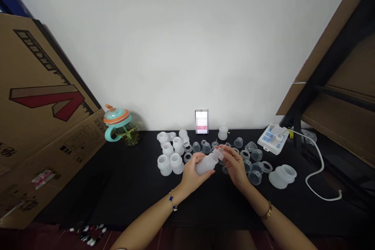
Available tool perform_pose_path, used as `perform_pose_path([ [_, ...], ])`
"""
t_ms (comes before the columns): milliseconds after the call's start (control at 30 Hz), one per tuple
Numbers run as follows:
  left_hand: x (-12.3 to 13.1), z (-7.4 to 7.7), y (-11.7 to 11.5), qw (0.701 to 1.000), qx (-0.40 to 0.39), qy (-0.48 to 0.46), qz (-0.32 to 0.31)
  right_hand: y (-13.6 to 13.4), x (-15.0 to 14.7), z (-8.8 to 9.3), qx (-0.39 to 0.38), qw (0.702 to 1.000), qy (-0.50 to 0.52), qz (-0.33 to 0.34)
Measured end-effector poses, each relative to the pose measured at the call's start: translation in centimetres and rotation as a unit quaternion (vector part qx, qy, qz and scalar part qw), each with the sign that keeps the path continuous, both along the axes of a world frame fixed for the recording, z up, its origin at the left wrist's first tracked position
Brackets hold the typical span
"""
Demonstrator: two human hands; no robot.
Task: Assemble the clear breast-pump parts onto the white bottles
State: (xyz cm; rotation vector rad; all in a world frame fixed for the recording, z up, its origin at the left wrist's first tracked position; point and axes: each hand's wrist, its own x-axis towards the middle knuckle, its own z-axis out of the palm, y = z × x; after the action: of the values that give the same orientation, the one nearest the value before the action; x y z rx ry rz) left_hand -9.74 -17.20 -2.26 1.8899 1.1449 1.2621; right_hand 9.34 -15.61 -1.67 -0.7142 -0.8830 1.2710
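My left hand (195, 172) is wrapped round a frosted white bottle (206, 164), which is tilted with its mouth toward the right. At that mouth, the fingers of my right hand (234, 163) pinch a small translucent bottle part (218, 153), perhaps a collar or nipple; its exact kind is unclear. Left of my hands stand several open frosted bottles (176, 162). Clear domed caps (254, 177) and translucent rings (266, 166) lie around and beyond my right hand, partly hidden by it. A wider frosted bottle (283, 176) lies farther right.
A phone (202, 121) leans against the wall at the back. At left are a teal-lidded jug (121, 127) and a large cardboard box (43, 97). A white power strip (274, 138) with a looping white cable (320, 160) lies at right. Another bottle (223, 132) stands near the wall.
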Motion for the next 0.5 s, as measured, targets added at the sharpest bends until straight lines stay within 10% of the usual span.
perform_pose_path([
  [500, -0.04, 0.07, 0.39, 1.0, 0.029, -0.007, -0.01, -0.14, -0.21, 0.21, 0.011, 0.998, -0.054, 0.008],
])
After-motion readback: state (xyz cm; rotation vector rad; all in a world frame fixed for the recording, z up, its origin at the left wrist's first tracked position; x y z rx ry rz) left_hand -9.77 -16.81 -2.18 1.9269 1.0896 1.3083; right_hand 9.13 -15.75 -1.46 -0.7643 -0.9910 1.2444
